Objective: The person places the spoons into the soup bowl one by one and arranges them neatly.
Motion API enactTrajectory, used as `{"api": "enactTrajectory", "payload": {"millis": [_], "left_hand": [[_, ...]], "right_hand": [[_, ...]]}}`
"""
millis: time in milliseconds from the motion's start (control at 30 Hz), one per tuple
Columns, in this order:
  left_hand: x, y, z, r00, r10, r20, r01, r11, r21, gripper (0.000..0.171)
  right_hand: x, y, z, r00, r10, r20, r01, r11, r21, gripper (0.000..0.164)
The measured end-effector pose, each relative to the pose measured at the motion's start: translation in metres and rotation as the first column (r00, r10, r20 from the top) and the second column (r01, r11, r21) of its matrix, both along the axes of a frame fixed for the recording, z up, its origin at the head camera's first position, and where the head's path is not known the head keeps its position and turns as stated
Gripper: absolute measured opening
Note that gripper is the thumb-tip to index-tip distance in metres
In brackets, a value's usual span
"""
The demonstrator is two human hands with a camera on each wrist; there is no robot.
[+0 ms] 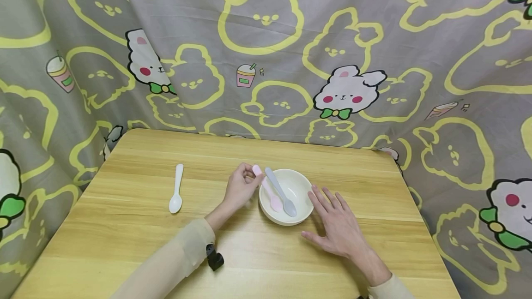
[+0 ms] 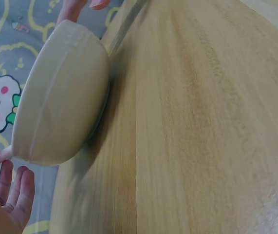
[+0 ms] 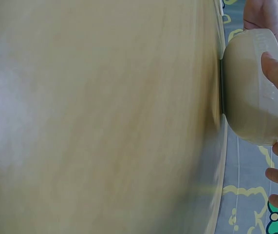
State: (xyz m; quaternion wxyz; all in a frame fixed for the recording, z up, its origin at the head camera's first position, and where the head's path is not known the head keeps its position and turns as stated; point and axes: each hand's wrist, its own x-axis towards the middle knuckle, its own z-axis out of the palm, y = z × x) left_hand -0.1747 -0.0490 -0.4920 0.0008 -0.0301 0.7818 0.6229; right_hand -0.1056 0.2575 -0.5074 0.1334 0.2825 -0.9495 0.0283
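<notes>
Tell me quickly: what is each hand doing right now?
Left hand: fingers pinch the pink spoon handle at the bowl rim.
Right hand: open, fingers straight, touching the bowl's side.

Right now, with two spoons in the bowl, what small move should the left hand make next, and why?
Probably let go of the pink spoon: its scoop already lies inside the bowl beside the grey spoon, yet the left hand pinches its handle end. The right hand lies flat, fingers against the bowl's side. After that, the white spoon on the table seems the nearest thing to fetch.
</notes>
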Motion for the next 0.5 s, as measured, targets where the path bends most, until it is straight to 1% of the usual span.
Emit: {"api": "enactTrajectory", "payload": {"millis": [233,500], "left_hand": [[-0.0019,0.0022,-0.001,1.0,-0.008,-0.003,0.008,0.997,-0.075,0.026],[-0.0063,0.0058,-0.0015,0.999,-0.035,0.005,0.036,0.993,-0.11,0.026]], "right_hand": [[0.0,-0.0002,0.0011,1.0,0.003,-0.001,-0.003,1.0,-0.003,0.108],[-0.0009,0.0,0.0009,1.0,0.007,-0.002,-0.007,1.0,-0.002,0.106]]}}
